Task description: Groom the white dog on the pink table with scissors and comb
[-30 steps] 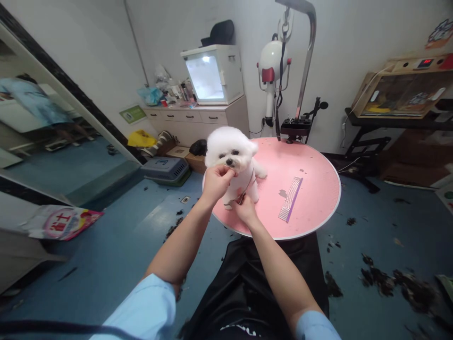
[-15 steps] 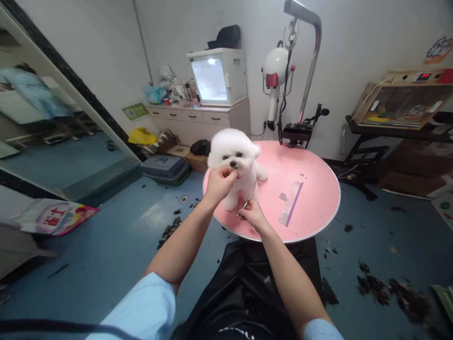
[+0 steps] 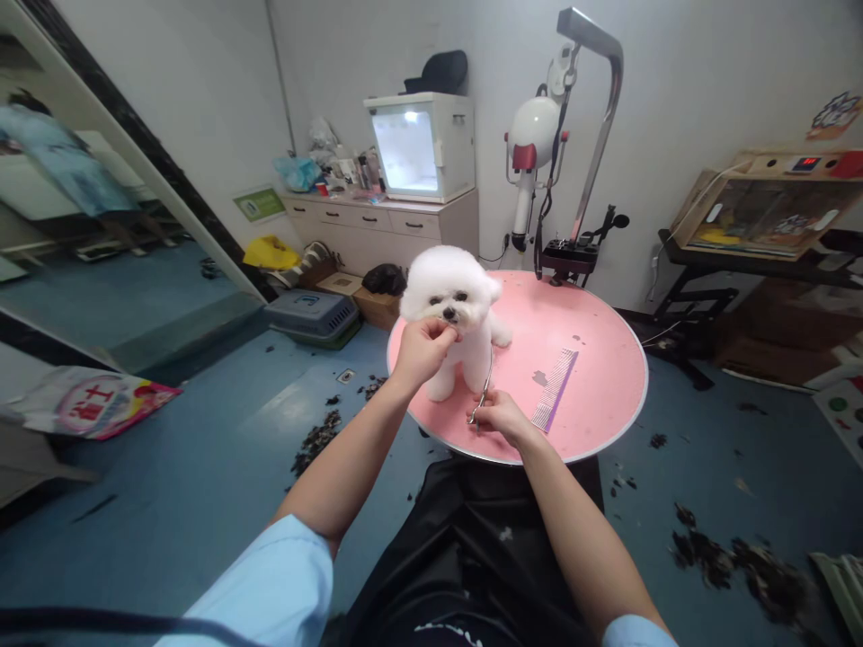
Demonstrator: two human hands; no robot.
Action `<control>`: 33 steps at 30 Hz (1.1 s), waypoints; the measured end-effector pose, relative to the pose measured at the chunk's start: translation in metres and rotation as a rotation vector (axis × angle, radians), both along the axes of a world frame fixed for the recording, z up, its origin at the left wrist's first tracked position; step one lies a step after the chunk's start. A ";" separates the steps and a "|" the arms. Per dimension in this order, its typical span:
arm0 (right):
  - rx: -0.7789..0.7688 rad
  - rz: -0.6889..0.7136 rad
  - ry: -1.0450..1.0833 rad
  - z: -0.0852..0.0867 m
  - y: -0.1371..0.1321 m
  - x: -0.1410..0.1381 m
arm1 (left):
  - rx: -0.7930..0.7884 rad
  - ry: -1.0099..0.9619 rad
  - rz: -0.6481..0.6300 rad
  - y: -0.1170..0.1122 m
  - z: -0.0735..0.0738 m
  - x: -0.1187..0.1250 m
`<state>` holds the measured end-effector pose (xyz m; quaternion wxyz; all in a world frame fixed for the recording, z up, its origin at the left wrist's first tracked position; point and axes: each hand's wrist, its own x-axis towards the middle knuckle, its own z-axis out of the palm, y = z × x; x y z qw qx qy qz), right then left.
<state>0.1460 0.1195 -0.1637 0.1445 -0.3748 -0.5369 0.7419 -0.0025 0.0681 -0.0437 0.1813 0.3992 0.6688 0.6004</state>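
now: left hand (image 3: 422, 349) pinching the dog (image 3: 453, 310) under its chin, right hand (image 3: 502, 415) closed on scissors (image 3: 483, 394), drawn back from the dog's chest toward the comb (image 3: 554, 390).

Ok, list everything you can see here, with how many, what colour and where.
dog: one, white, fluffy, at the left edge of the table
table: one, round, pink
comb: one, purple, flat on the table right of the dog
scissors: one pair, metal, blades up by the dog's chest
grooming arm: one, chrome, standing at the table's far side
dryer: one, white and red, by the back wall
lit cabinet: one, white, on the drawer unit
pet carrier: one, grey, on the floor
hair clippings: dark clumps, on the blue floor
apron: one, black, over the lap
left hand: holds the dog's chin
right hand: holds the scissors
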 end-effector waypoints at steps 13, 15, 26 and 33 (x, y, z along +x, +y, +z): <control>-0.103 0.012 0.030 -0.007 -0.006 0.007 | 0.018 -0.039 0.022 -0.001 -0.001 0.002; -0.110 -0.010 0.077 -0.010 -0.007 0.018 | 0.033 -0.068 0.014 -0.003 -0.009 -0.003; 1.030 0.167 -1.168 0.003 0.036 0.095 | 0.165 -0.345 0.166 -0.030 -0.064 -0.038; 0.768 0.082 -1.342 0.013 0.059 0.125 | -0.001 -0.544 -0.115 -0.015 -0.060 -0.034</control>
